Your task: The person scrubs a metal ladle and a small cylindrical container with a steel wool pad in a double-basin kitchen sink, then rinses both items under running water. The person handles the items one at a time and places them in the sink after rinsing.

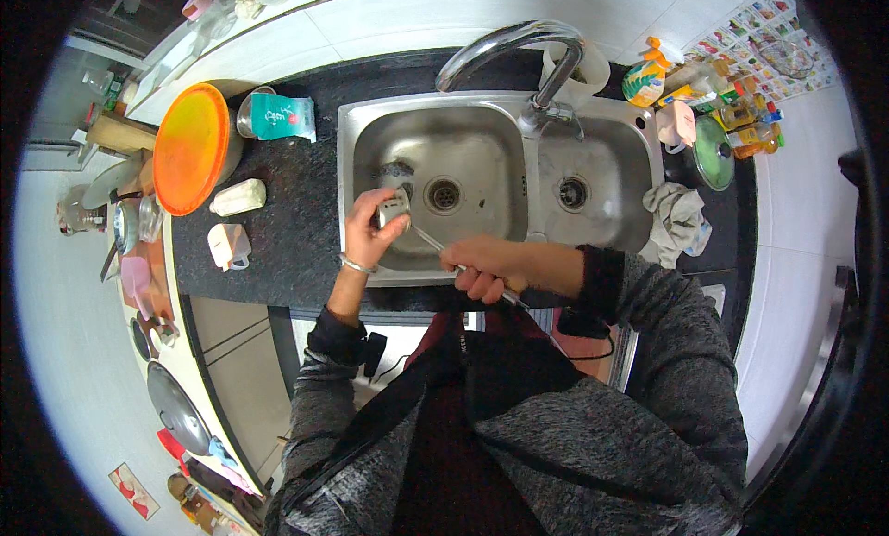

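Note:
My left hand (371, 223) grips a small metal cup-like piece (394, 209) above the left basin (479, 147) of a stainless steel double sink. Dark marks show on its side, perhaps holes. A thin metal rod-like tool (427, 238) is held in my right hand (483, 265) over the sink's front rim. Its tip reaches close to the metal piece; whether they touch I cannot tell. My right fingers hide part of the handle. A dark patch (398, 169) shows in the basin just beyond my left hand.
A chrome faucet (514, 32) arches behind the sink. Left on the black counter stand an orange-lidded pot (191, 150), a teal packet (283, 117), a white bottle (239, 197) and a lidded container (229, 246). A crumpled cloth (674, 216) and spray bottle (644, 77) are right.

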`<control>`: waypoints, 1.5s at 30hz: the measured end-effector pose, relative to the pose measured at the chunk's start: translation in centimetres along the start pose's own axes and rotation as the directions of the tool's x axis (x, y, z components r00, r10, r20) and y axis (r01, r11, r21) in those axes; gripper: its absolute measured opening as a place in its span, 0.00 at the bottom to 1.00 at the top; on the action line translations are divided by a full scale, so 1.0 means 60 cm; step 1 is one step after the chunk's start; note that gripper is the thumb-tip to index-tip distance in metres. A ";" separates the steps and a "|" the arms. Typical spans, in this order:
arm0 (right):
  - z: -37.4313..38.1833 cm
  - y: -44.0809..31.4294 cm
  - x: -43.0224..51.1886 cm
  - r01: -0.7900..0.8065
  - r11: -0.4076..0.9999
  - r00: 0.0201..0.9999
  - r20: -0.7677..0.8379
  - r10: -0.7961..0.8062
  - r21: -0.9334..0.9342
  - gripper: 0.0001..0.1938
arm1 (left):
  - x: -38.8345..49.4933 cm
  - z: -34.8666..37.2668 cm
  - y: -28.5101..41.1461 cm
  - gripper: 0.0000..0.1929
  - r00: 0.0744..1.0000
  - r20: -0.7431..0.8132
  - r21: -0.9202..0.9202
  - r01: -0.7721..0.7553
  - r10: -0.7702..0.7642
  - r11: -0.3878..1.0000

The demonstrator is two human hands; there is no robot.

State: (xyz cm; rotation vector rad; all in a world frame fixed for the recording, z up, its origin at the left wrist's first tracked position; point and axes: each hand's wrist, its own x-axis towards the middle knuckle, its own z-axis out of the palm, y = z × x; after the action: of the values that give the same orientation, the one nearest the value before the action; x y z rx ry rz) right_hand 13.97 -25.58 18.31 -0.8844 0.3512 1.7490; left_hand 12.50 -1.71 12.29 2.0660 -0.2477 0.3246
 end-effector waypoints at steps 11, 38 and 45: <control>-0.036 0.072 0.027 -0.025 0.943 0.941 0.325 -0.090 0.333 0.13 | -0.016 0.001 0.009 0.14 0.994 -0.057 0.085 -0.088 0.093 0.992; -0.030 0.050 0.057 0.096 0.990 0.982 0.153 -0.111 0.107 0.11 | -0.002 0.019 -0.013 0.09 0.995 -0.091 0.253 -0.025 0.049 0.967; -0.067 0.041 0.020 0.108 0.976 0.994 -0.020 -0.106 0.190 0.12 | -0.003 -0.021 -0.039 0.13 0.682 -0.240 -0.708 0.364 -0.691 0.605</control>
State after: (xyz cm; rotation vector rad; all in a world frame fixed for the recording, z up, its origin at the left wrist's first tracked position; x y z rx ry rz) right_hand 13.10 -28.17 14.30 -0.7597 0.4613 1.5831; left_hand 12.91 0.57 10.93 1.2389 0.5581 0.3200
